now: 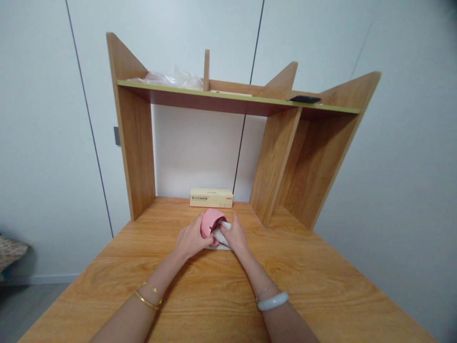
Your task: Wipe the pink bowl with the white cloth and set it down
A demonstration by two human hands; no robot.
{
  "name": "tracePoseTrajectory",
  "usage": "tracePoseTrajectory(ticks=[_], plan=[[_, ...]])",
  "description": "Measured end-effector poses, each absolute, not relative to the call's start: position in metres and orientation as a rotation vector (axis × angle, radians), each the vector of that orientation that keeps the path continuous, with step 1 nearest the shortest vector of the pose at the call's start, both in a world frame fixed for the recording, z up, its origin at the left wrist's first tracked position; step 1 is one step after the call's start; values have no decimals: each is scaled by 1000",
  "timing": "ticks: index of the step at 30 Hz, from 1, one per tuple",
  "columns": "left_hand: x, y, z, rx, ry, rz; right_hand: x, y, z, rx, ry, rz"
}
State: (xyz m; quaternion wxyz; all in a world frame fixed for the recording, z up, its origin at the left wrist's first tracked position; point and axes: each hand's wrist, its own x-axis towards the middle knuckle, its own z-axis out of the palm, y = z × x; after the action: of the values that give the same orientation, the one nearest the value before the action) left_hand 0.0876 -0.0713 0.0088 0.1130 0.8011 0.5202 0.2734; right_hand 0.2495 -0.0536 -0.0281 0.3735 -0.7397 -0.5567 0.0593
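My left hand (pixel 192 237) is closed around a pink rounded container (pixel 210 221), tilted with its dark opening towards my right hand; its exact kind I cannot make out. In my right hand (pixel 235 234) a whitish cloth (pixel 223 237) is gripped, and part of it is pressed at the container's opening. Some of the cloth hangs below, close to the table top. My fingers hide parts of both things.
Behind my hands a cream box (pixel 211 198) with dark printed characters stands on the wooden table (pixel 200 295). A wooden shelf unit (pixel 137 152) rises at the back, with clear plastic wrapping (pixel 174 79) and a flat dark object (pixel 305 99) on its upper board.
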Motion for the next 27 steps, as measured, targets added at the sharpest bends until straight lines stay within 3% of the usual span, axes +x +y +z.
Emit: tracePoseTrajectory(ticks=[9, 16, 27], plan=[[89, -80, 17, 2515, 1466, 726, 254, -69, -10, -1847, -1649, -328], [90, -76, 11, 2487, 1406, 767, 260, -60, -24, -1892, -1632, -99], [91, -65, -4, 2130, 1340, 1056, 256, -53, -35, -1470, -1472, 148]])
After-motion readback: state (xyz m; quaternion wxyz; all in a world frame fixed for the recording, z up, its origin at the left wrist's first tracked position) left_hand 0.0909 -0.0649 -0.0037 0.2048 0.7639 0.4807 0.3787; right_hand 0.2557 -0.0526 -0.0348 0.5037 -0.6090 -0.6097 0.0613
